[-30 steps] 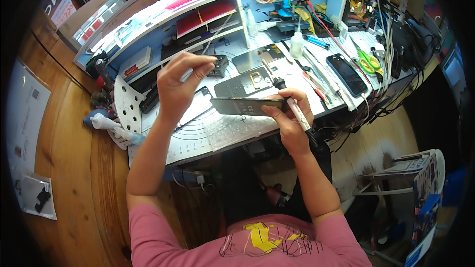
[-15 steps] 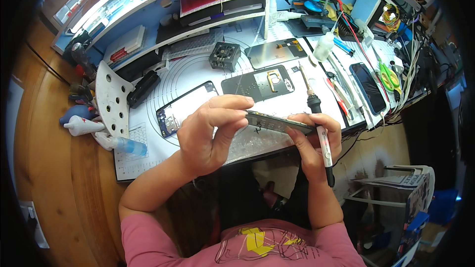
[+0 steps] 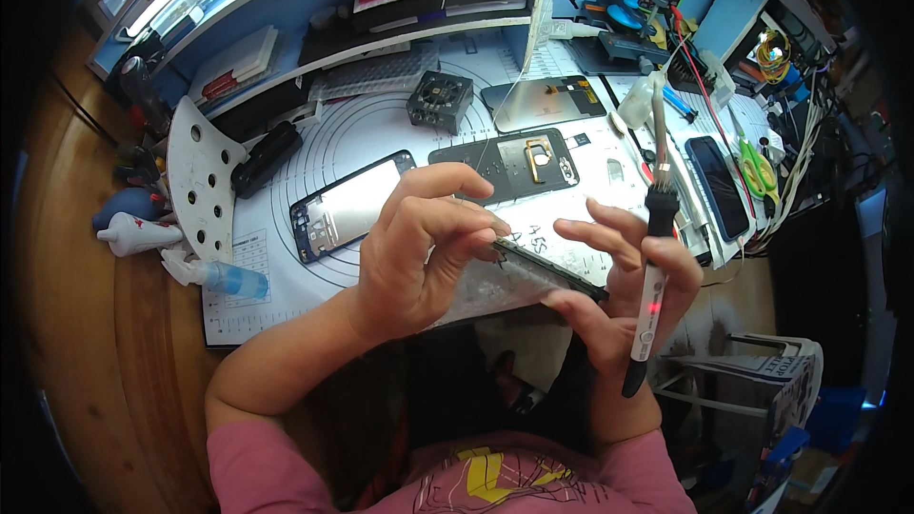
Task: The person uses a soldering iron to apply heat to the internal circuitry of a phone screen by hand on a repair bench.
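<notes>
Head view: the phone's taken apart, mid-frame and dark back cover lying separate on the mat, the slim phone panel joined to neither. It's above the mat, dark, tilted, nearly edge-on. Left hand pinches its upper end; right hand, some fingers spread, grips a soldering iron, thumb contact unclear.

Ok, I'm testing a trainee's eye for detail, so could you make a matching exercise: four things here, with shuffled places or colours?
1. Soldering iron
2. Thin dark panel
3. Scissors
4. Spray bottle

A. Green and yellow
B. Light blue, at far left
C. White handle, in right hand
D. Pinched by left hand

Pairs: 1-C, 2-D, 3-A, 4-B
</notes>
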Action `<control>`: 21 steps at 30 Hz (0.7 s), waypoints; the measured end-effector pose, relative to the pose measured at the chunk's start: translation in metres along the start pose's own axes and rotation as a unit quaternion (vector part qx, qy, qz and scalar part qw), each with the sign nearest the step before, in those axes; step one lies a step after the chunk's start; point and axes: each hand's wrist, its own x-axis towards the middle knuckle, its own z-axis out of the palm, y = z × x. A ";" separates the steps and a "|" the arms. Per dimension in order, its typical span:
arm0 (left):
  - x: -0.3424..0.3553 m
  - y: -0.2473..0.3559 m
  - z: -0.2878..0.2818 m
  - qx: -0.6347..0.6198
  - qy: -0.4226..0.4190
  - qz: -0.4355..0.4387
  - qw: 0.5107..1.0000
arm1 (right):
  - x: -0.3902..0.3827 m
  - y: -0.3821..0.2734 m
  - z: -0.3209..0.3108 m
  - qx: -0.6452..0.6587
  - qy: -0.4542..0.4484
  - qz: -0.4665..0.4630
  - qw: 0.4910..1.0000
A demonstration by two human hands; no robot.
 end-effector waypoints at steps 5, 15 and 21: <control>-0.006 0.001 0.008 -0.059 0.095 -0.023 0.993 | 0.047 -0.008 0.014 -0.016 -0.082 -0.006 0.996; -0.006 -0.005 0.001 -0.049 0.042 0.001 0.998 | 0.059 -0.006 0.010 0.018 -0.097 0.083 0.992; 0.000 -0.007 -0.009 -0.087 -0.016 0.032 0.996 | 0.044 0.036 -0.022 0.164 0.056 0.002 0.985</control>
